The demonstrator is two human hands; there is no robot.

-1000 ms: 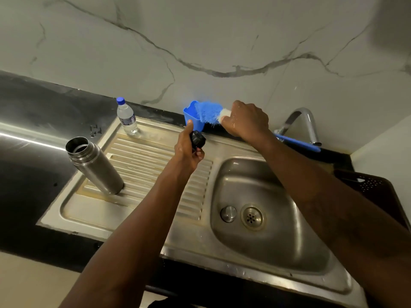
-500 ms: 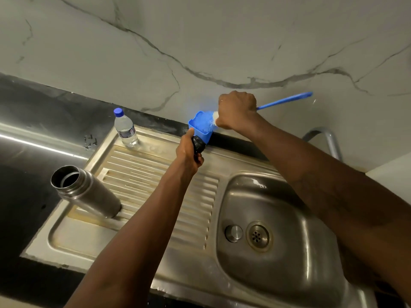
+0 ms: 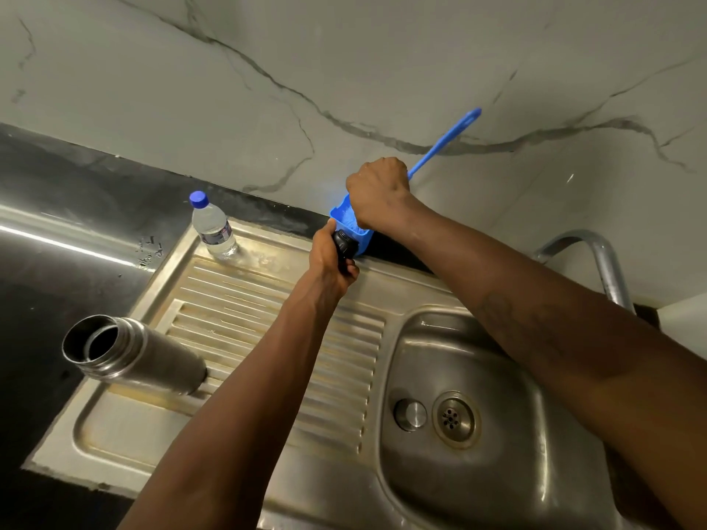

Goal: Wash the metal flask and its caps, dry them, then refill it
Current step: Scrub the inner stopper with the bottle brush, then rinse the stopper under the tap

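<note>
The open metal flask (image 3: 137, 353) stands uncapped on the left of the ribbed drainboard (image 3: 267, 338). My left hand (image 3: 329, 254) grips a black cap (image 3: 345, 244) just in front of a small blue cup (image 3: 344, 219) at the back of the sink unit. My right hand (image 3: 377, 191) is closed round a blue bottle brush (image 3: 445, 143). Its bristle end is pushed down into the blue cup, and its handle points up and to the right against the wall.
A clear water bottle with a blue lid (image 3: 212, 227) stands at the back left corner of the drainboard. The sink bowl (image 3: 478, 395) with drain and plug lies at the right, under a metal tap (image 3: 597, 258). Black countertop (image 3: 57, 231) runs along the left.
The right hand has tipped the brush from level to bristles-down inside the blue cup, handle swinging up. The left hand with the cap has stayed beside the cup.
</note>
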